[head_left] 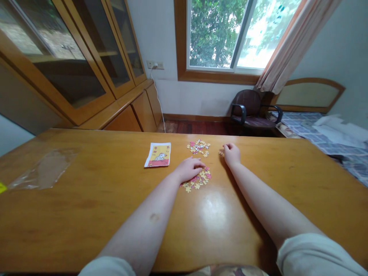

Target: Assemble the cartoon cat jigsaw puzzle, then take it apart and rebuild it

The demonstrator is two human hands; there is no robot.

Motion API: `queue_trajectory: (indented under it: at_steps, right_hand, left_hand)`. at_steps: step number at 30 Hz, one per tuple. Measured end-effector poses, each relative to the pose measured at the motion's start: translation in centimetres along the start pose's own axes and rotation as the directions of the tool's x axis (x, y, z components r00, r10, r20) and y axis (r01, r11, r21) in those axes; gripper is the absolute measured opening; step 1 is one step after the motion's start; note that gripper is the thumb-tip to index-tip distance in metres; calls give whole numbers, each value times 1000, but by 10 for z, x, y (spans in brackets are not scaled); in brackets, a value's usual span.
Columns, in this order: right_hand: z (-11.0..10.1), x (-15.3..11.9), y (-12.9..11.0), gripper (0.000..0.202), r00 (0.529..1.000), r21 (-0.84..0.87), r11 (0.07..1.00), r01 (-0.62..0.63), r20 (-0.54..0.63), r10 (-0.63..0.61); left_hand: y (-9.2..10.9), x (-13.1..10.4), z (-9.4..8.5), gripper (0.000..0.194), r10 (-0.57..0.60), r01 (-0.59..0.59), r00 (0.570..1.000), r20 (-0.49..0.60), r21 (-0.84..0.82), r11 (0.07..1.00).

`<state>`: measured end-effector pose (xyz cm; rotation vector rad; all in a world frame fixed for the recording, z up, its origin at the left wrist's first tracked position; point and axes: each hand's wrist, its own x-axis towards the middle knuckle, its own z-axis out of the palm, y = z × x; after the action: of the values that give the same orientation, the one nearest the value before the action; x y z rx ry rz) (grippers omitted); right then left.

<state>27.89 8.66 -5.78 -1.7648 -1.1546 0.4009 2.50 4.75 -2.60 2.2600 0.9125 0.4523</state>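
My left hand (189,169) rests with fingers stretched out over the near pile of jigsaw puzzle pieces (204,176), yellow and pink ones, partly covering it. My right hand (231,154) is closed, thumb and fingers drawn together, to the right of the piles. Whatever its fingertips hold, if anything, is hidden. Close by its left side lie small puzzle pieces (221,152). A second pile of puzzle pieces (199,147), white, pink and yellow, is spread farther back. Left of my left hand lies a picture card (159,155) showing a white animal on yellow and red.
A clear plastic bag (46,168) lies on the left of the wooden table (94,207), near a yellow object (2,188) at the edge. Beyond the table stand a glass-fronted cabinet (120,92), an office chair (249,109) and a bed (313,126).
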Motion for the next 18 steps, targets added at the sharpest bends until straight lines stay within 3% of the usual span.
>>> queue_trajectory:
  at_steps: [2,5,9,12,15,18]
  right_hand:
    - [-2,-8,-4,26,1000,-100,995,23,12,-22]
    - [-2,-14,-12,29,981,-139,980,142,153,-120]
    - [0,-15,-16,29,909,-30,959,280,328,-256]
    - [2,-11,-10,28,880,194,962,191,399,-256]
    - [3,-2,-3,27,927,341,940,5,352,-132]
    - [6,3,2,26,961,335,941,-57,275,-39]
  left_hand:
    - [0,0,0,26,-1,1,1000,2,-2,1000]
    - [0,0,-1,29,-1,1,1000,1,2,1000]
    - [-1,1,0,37,-3,3,1000,0,11,1000]
    - [-3,2,1,45,-6,6,1000,-29,-18,1000]
    - [-6,3,2,45,-58,49,992,-114,-77,996]
    - [-9,2,1,38,-144,134,960,-240,-60,989]
